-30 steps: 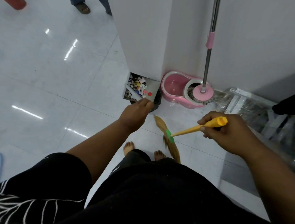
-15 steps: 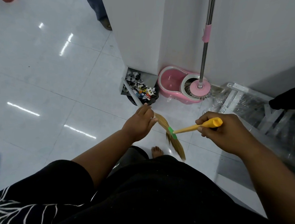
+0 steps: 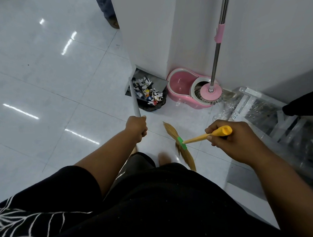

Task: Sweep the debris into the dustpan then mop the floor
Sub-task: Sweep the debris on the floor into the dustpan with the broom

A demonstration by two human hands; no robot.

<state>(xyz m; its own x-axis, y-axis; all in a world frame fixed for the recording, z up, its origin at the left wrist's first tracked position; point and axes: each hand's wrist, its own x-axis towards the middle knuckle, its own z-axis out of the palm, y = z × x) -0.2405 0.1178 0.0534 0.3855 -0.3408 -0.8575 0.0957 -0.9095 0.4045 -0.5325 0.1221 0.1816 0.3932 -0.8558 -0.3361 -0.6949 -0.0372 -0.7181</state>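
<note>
Pink bucket [image 3: 180, 95] w/ mop [image 3: 211, 91] in it. Dustpan [image 3: 156, 82] full of paper bits [image 3: 152, 93] sits just left of bucket, by white post [image 3: 148, 38]. L hand [image 3: 136, 126] grips its grey stick [image 3: 134, 99]; R hand [image 3: 232, 139] grips yellow broom [image 3: 180, 146], in front of bucket. Wrapped metal frame [image 3: 259, 112] right of bucket.

Glossy tiled floor [image 3: 42, 78]: pink mop bucket [image 3: 180, 97], plastic-wrapped frames [image 3: 259, 110]
</note>
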